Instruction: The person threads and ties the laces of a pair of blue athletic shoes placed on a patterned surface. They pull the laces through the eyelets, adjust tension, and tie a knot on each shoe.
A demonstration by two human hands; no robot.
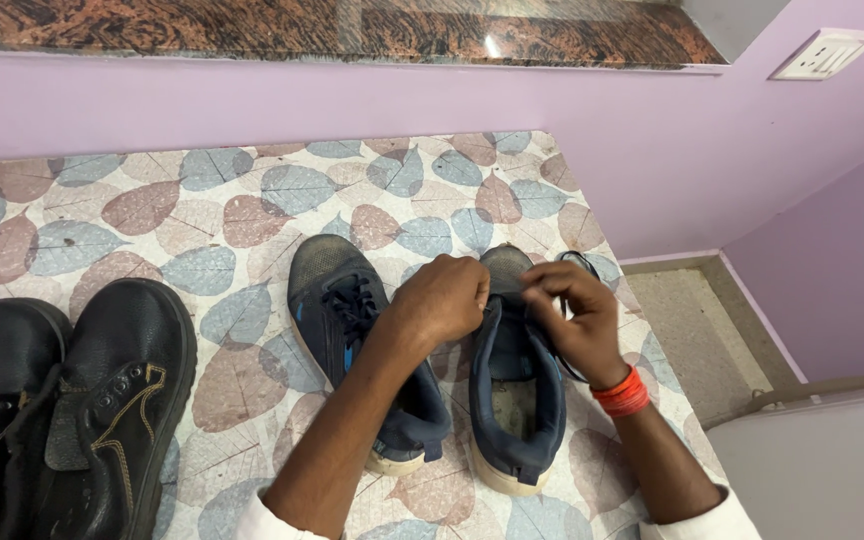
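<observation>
Two dark blue sneakers lie side by side on a leaf-patterned tabletop point(202, 200). The left sneaker point(352, 330) is laced with black laces. Over the front of the right sneaker point(517, 400) both hands work close together. My left hand point(442, 298) is closed at the tongue area, pinching something I cannot make out. My right hand point(577, 320) pinches a black lace point(584, 262) that loops out past the shoe's toe. A red thread band point(622, 393) circles my right wrist.
A pair of black leather boots point(62, 400) stands at the table's left. A lilac wall with a granite ledge point(352, 30) runs along the back. The table edge drops to a floor point(692, 330) on the right, by a wall socket point(824, 55).
</observation>
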